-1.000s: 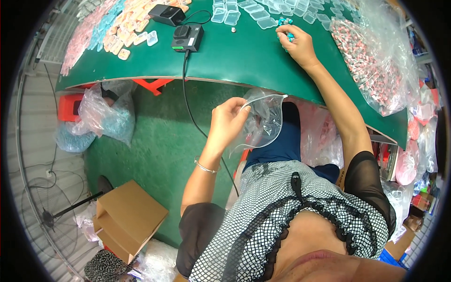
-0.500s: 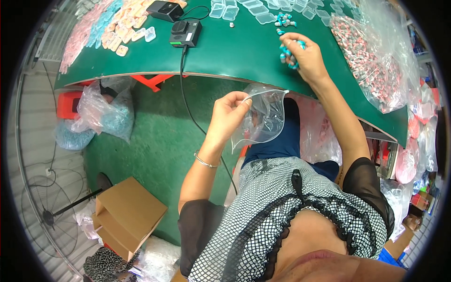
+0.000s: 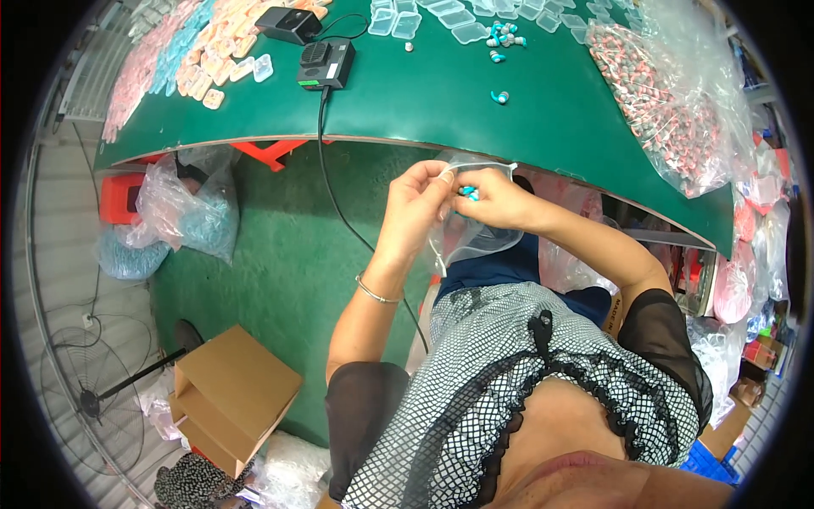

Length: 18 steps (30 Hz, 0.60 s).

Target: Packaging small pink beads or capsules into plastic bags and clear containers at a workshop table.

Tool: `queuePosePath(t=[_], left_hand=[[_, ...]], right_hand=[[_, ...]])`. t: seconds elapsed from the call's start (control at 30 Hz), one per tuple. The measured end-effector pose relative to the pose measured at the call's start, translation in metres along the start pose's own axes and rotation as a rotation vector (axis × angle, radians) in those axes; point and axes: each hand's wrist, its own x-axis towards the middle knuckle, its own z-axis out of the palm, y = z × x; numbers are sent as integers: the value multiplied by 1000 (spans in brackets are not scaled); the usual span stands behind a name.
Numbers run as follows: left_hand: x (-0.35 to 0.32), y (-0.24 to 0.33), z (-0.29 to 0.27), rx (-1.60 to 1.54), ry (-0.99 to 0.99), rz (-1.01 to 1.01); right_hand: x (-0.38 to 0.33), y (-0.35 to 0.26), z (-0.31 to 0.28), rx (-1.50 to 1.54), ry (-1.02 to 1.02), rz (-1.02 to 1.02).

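In front of my lap a clear plastic zip bag (image 3: 479, 241) hangs below the table's edge, its rim pinched by my left hand (image 3: 409, 208). My right hand (image 3: 500, 200) is closed at the bag's mouth, fingers close to the left ones. Small teal-and-grey earplugs (image 3: 468, 193) show between its fingers; how many it holds is hidden. On the table beyond, a little pile of the same earplugs (image 3: 507, 36) lies with one loose earplug (image 3: 497, 57) below it and another single earplug (image 3: 500, 97) nearer me.
The green table (image 3: 407, 102) carries a black device (image 3: 326, 64) with a cable, clear plastic cases (image 3: 471, 32), peach cases (image 3: 222, 68) and a big bag of pink-and-grey earplugs (image 3: 657, 102). Below stand a cardboard box (image 3: 237, 373), a fan (image 3: 89, 399) and stuffed bags (image 3: 203, 212).
My right hand has come from above the table down and left to the bag's mouth with earplugs in it. One single earplug now lies on the table where that hand was. The left hand keeps the bag.
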Motion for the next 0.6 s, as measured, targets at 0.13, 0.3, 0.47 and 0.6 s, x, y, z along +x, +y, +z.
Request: queuePosePath(t=[0.13, 0.3, 0.47, 0.6], left_hand=[[-4, 0, 9, -24, -43, -33], [-9, -5, 5, -72, -58, -51], [-8, -5, 6, -103, -6, -77], [-4, -7, 12, -65, -86, -79]], right_hand=[[8, 2, 1, -46, -110, 186], [-17, -40, -19, -443, -12, -174], [7, -57, -76, -724, 408, -413], [34, -1, -115, -900, 369, -452]])
